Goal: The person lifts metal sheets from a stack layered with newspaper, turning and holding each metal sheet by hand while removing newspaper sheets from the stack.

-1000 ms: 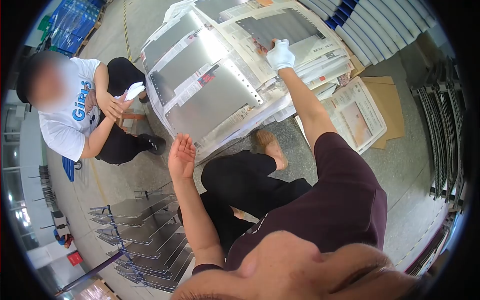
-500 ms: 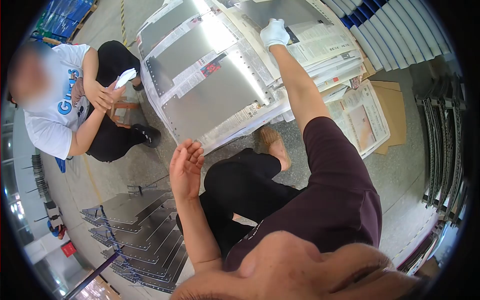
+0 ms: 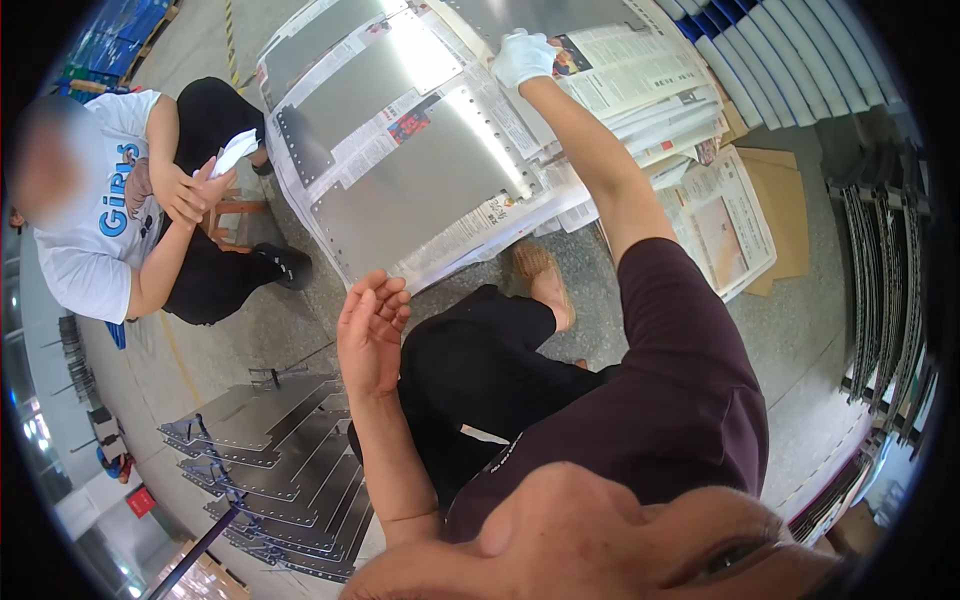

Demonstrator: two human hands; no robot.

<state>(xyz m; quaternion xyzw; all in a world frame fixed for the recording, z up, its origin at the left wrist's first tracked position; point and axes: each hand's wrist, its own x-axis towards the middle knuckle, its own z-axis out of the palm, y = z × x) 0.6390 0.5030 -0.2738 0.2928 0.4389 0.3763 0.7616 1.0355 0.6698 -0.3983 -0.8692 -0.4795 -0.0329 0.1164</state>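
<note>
My right hand (image 3: 523, 58), in a white glove, rests on a flat grey metal sheet (image 3: 565, 18) at the top of the stack. Its fingers are bent and close together; what they hold, if anything, is hidden. Newspaper (image 3: 625, 75) lies under and beside that sheet. My left hand (image 3: 372, 335) is bare and raised near the stack's front edge, fingers loosely curved and apart, with nothing in it. Ahead of it lies another metal sheet (image 3: 410, 195) with small holes along its edges, with newspaper around it. A third sheet (image 3: 370, 95) lies farther back.
A seated person (image 3: 105, 200) at the left holds something white (image 3: 235, 152). Perforated metal plates (image 3: 280, 430) hang on a rack at lower left. Cardboard (image 3: 780, 215) lies on the floor at right, near racked dark panels (image 3: 885, 290). White panels (image 3: 790, 60) stand at upper right.
My gloved right hand has moved left and slightly downward in view over the sheet. My left hand stays nearly in place. The whole view has shifted a little.
</note>
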